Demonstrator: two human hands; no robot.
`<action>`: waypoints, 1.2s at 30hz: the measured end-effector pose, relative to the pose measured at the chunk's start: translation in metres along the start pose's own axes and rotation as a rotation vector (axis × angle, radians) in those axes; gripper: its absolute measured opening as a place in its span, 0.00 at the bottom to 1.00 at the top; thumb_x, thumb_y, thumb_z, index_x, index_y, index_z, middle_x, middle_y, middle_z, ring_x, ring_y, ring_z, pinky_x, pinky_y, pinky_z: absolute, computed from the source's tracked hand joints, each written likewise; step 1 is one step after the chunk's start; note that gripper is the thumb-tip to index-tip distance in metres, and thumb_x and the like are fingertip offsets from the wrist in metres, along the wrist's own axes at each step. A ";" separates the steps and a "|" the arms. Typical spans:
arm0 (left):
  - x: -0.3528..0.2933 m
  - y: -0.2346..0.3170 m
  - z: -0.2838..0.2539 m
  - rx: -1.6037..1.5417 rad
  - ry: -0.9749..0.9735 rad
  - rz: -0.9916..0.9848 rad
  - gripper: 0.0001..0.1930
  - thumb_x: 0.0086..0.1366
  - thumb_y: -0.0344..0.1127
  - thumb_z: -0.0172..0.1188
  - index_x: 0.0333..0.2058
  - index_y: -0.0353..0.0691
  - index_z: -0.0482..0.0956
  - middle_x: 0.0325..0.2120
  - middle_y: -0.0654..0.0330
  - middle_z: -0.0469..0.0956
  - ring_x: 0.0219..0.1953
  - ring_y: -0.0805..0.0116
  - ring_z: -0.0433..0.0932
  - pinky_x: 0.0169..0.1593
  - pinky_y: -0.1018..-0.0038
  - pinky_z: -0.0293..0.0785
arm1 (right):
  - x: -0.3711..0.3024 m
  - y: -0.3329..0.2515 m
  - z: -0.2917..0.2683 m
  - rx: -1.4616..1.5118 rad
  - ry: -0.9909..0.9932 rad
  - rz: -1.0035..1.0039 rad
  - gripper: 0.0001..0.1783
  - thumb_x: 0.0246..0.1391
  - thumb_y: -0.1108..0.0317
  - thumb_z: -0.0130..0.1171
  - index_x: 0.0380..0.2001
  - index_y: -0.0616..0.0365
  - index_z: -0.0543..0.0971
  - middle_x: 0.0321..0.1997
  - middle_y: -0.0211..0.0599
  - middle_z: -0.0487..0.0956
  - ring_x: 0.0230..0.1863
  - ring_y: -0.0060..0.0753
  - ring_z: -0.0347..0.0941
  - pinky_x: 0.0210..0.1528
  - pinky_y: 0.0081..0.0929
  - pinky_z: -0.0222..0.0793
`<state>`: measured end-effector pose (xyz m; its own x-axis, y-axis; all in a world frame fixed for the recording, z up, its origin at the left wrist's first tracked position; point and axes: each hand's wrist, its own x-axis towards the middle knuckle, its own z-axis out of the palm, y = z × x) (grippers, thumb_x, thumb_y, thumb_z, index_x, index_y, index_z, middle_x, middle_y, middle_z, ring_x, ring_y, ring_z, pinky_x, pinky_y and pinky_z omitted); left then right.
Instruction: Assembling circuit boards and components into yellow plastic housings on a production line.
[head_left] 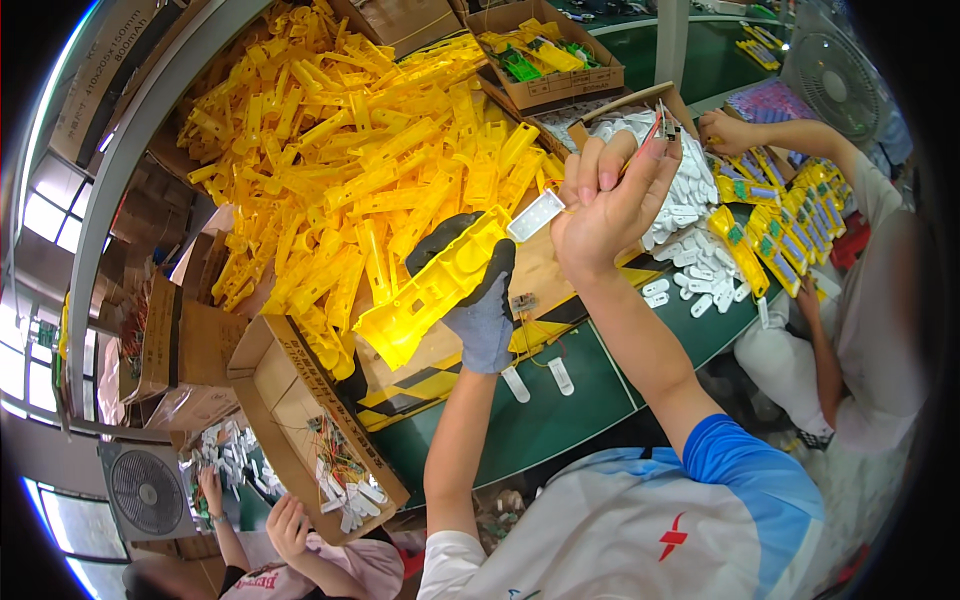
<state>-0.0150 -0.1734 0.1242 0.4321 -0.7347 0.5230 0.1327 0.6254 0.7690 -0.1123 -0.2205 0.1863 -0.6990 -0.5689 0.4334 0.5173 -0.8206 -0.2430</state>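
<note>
My left hand (pixel 484 310), in a grey and black glove, is closed around a yellow plastic housing (pixel 425 295), a long trough-shaped shell with its hollow side up. Raised to the right of it, my bare right hand (pixel 622 190) has its fingers pinched together. Thin wires (pixel 661 122), one of them red, and a small metallic bit stick out above the fingertips; exactly what they join is too small to tell. Between the hands, close to the housing's upper end, hangs a small white rectangular light panel (pixel 537 215).
A large heap of yellow housings (pixel 340 150) covers the bench's far left. White plastic pieces (pixel 690 190) pile up at right, beside finished-looking yellow units (pixel 785 225). A carton (pixel 300 400) with wired parts stands at left. Other people (pixel 860 300) work at right and lower left.
</note>
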 end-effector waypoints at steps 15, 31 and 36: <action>0.000 0.012 -0.002 0.312 -0.119 0.182 0.26 0.49 0.17 0.68 0.46 0.37 0.69 0.41 0.57 0.76 0.43 0.68 0.75 0.50 0.73 0.72 | -0.020 0.009 -0.001 0.067 -0.356 0.047 0.24 0.64 0.66 0.51 0.58 0.55 0.56 0.16 0.22 0.63 0.14 0.12 0.53 0.17 0.14 0.48; 0.032 0.027 -0.026 0.058 -0.091 -0.038 0.22 0.66 0.26 0.56 0.57 0.34 0.63 0.52 0.54 0.73 0.53 0.64 0.72 0.60 0.68 0.66 | -0.022 0.001 0.001 -0.413 -0.810 0.396 0.41 0.56 0.77 0.55 0.69 0.52 0.48 0.22 0.25 0.70 0.24 0.13 0.66 0.30 0.15 0.63; 0.035 0.037 -0.024 -0.202 -0.183 -0.227 0.23 0.72 0.38 0.50 0.62 0.38 0.59 0.54 0.53 0.72 0.56 0.63 0.71 0.62 0.65 0.65 | -0.023 -0.001 -0.001 -0.456 -0.822 0.393 0.38 0.57 0.76 0.54 0.68 0.55 0.51 0.24 0.25 0.70 0.26 0.14 0.67 0.31 0.16 0.64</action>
<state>0.0266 -0.1697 0.1622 0.2069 -0.8846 0.4180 0.3888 0.4664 0.7945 -0.0968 -0.2068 0.1755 0.1238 -0.7301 0.6720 0.2794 -0.6242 -0.7296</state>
